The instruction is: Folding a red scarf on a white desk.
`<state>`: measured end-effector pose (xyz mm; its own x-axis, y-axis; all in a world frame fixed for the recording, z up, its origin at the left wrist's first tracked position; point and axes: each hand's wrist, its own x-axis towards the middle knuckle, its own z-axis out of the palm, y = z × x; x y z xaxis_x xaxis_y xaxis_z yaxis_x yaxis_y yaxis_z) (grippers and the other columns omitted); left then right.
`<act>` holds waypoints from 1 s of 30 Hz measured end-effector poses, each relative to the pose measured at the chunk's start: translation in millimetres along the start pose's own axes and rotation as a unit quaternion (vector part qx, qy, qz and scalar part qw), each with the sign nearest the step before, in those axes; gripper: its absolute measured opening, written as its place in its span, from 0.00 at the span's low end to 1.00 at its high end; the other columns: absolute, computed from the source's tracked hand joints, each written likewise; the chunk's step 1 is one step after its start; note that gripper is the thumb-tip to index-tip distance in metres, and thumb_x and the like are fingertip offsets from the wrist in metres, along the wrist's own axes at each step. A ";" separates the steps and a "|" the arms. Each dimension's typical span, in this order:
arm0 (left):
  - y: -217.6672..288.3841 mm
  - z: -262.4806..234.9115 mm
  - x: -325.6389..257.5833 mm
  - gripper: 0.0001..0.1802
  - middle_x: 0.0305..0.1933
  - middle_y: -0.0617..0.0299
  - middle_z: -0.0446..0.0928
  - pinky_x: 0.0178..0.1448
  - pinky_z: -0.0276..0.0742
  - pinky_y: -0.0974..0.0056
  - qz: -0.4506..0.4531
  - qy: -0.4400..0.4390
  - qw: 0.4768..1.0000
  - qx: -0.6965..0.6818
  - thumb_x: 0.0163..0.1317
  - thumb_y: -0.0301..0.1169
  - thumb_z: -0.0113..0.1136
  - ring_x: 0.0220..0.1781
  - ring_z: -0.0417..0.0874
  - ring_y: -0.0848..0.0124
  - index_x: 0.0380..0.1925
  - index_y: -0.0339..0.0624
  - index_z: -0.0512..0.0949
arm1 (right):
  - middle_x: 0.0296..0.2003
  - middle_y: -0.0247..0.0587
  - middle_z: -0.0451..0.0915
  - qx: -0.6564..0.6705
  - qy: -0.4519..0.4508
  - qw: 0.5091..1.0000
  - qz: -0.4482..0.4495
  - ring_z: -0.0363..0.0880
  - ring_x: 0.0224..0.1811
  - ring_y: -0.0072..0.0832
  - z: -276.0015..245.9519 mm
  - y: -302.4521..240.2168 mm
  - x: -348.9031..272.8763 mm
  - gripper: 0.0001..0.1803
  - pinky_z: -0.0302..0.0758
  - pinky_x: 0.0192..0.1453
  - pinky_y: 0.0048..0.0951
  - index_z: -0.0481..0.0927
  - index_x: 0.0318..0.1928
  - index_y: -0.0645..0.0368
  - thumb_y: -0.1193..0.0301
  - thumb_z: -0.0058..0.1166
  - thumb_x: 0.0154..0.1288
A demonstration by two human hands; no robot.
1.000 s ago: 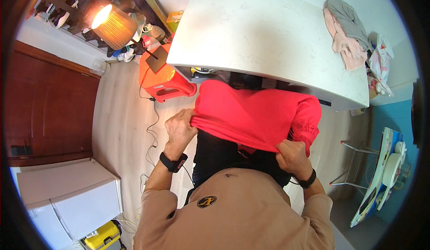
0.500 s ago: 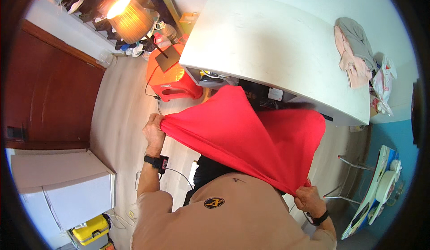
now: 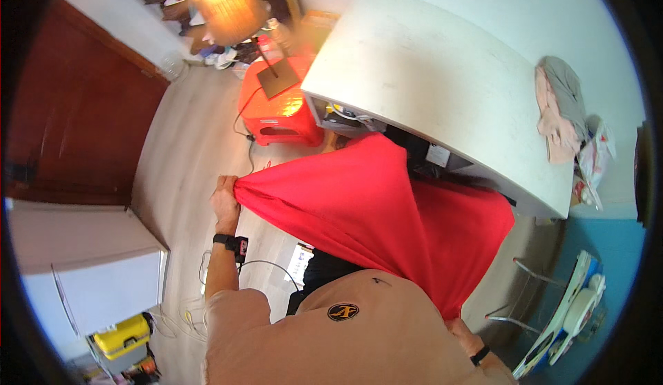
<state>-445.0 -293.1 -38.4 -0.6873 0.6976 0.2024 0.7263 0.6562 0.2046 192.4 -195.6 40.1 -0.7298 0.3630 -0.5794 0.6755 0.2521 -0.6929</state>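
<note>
A large red cloth [image 3: 345, 205] is stretched in front of my body, pulled taut between my two hands. My left hand [image 3: 224, 202] is closed on its left corner, out to the side above the floor. Lower down on the right, my right hand [image 3: 464, 335] grips the cloth's near right corner, close to my hip; its fingers are partly hidden. The far edge of the cloth droops just before the front of the white cabinet [image 3: 442, 60].
Beyond the cloth at left stands a red plastic stool [image 3: 280, 126] bearing a lit lamp [image 3: 231, 12]. Folded clothes [image 3: 559, 102] lie on the cabinet's right end. A folded white-and-blue board on metal legs [image 3: 573, 316] leans at right. Cables [image 3: 186, 319] trail on the floor by a white cabinet at left.
My left hand has moved a little left, and my right hand has drawn down toward my body. The cloth is stretched wider, and the view has turned slightly.
</note>
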 end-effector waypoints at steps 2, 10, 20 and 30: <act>-11.7 12.8 -1.2 0.12 0.41 0.56 0.76 0.40 0.75 0.55 0.041 -0.039 0.998 0.008 0.55 0.31 0.52 0.38 0.79 0.54 0.40 0.48 0.77 | 0.19 0.44 0.72 0.017 -0.031 0.999 0.025 0.71 0.21 0.33 2.2 0.3 2.7 0.03 0.69 0.26 0.34 0.74 0.24 0.59 0.75 0.54 0.46; -42.1 6.6 41.5 0.39 0.58 0.49 0.69 0.59 0.69 0.53 0.089 -0.434 0.894 0.063 0.43 0.16 0.47 0.58 0.71 0.51 0.60 0.52 0.64 | 0.24 0.26 0.71 0.166 0.207 0.963 0.049 0.65 0.25 0.13 -34.1 -6.0 -9.5 0.10 0.65 0.28 0.18 0.77 0.35 0.58 0.80 0.54 0.49; 352.8 -62.9 38.2 0.19 0.48 0.56 0.77 0.50 0.74 0.66 0.415 -0.302 0.740 -0.435 0.55 0.22 0.57 0.48 0.78 0.68 0.49 0.38 0.74 | 0.17 0.19 0.60 0.272 0.670 0.682 -0.109 0.52 0.14 0.10 -170.7 -64.7 -62.2 0.10 0.48 0.18 0.16 0.74 0.32 0.56 0.64 0.56 0.54; 565.3 -69.0 -133.7 0.32 0.43 0.44 0.78 0.44 0.76 0.55 0.577 -0.349 0.640 -0.368 0.48 0.49 0.64 0.42 0.81 0.53 0.43 0.31 0.74 | 0.19 0.25 0.63 0.232 0.683 0.638 -0.270 0.58 0.17 0.14 -265.3 -119.6 -91.1 0.08 0.55 0.19 0.17 0.71 0.33 0.58 0.68 0.51 0.57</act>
<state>56.8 -35.3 116.2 0.6608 0.7232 0.2007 0.3687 -0.5457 0.7525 206.0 -20.8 289.7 0.1439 0.8583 0.4925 0.0286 0.4939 -0.8691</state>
